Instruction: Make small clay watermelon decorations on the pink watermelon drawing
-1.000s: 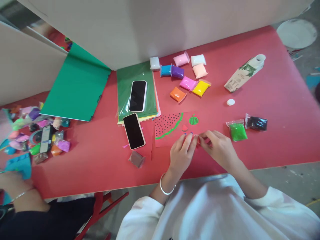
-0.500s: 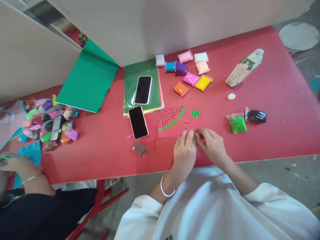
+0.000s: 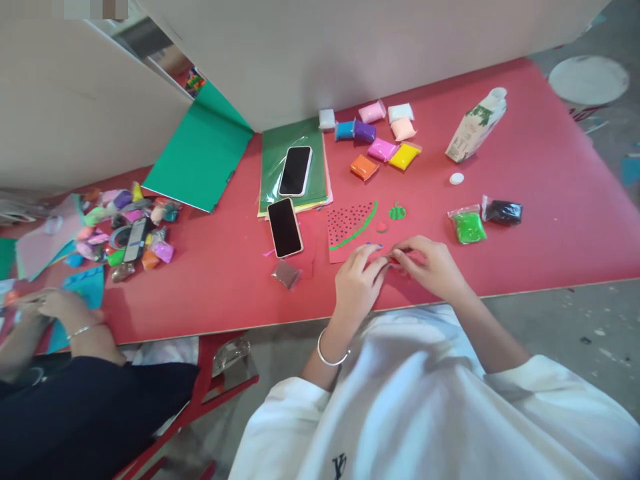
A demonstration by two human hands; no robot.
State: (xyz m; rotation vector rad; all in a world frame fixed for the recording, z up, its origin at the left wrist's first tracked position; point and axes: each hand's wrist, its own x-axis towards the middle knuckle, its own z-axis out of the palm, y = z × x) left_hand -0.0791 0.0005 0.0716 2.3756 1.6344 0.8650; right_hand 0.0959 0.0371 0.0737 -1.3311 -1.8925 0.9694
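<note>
My left hand (image 3: 359, 277) and my right hand (image 3: 429, 265) meet above the near edge of a red sheet, fingertips pinched together. What they pinch is too small and hidden to name. Just beyond them, the red sheet (image 3: 345, 256) carries a large watermelon slice (image 3: 350, 223) with black dots and a green rind. Right of that slice are a small round green striped watermelon (image 3: 397, 211) and a little red-and-green piece (image 3: 383, 227). A blue bit shows near my left fingertips. A packet of brown clay (image 3: 287, 274) lies left of my left hand.
Two phones (image 3: 285, 228) (image 3: 295, 171) lie at left, one on a stack of coloured sheets (image 3: 270, 150). Clay packets (image 3: 383, 149) sit behind; green (image 3: 469, 227) and black (image 3: 503, 211) ones lie right, near a carton (image 3: 476, 127) and white cap (image 3: 457, 179). A co-worker's hands (image 3: 60, 307) work at far left.
The view has shifted, so the table things appear farther right or higher. My hands stay pinched together, the right one lying a little flatter. The co-worker's two hands now show together.
</note>
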